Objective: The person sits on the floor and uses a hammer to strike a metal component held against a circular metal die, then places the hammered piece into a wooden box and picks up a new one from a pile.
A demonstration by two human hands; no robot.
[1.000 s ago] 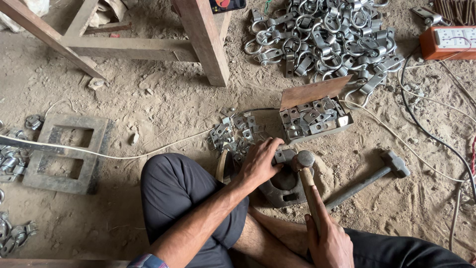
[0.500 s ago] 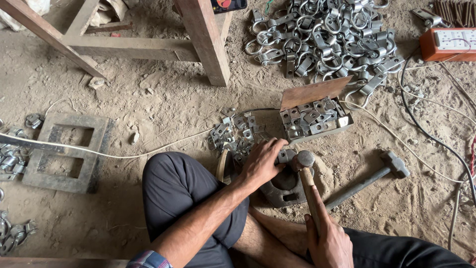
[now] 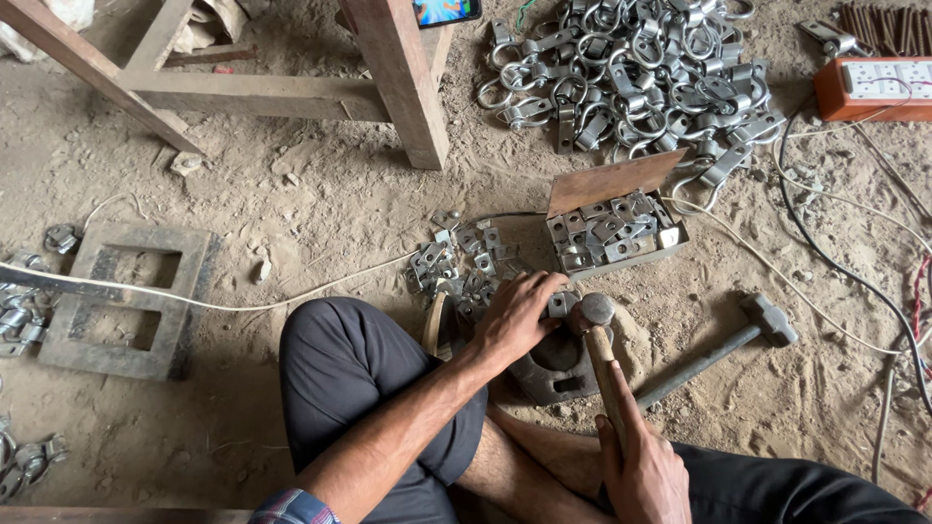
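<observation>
Small bracket (image 3: 558, 304) under hammer (image 3: 594, 320), both hands (image 3: 515, 320) busy

Even, soft daylight, no glare; faint shadows under the wooden stool (image 3: 393, 78). Sharp overall, slight wide-angle stretch at edges.

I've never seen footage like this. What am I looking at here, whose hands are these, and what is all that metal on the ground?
The camera is worn on a person's head and looks down, so these are that person's own bare hands. They sit on a sandy floor. The left hand pinches a small metal bracket on a dark iron block. The right hand grips a wooden-handled hammer, its head right by the bracket. Close by are loose brackets, a box of brackets, a heap of ring-shaped clamps, a second hammer, a wooden stool leg and an orange power strip.
</observation>
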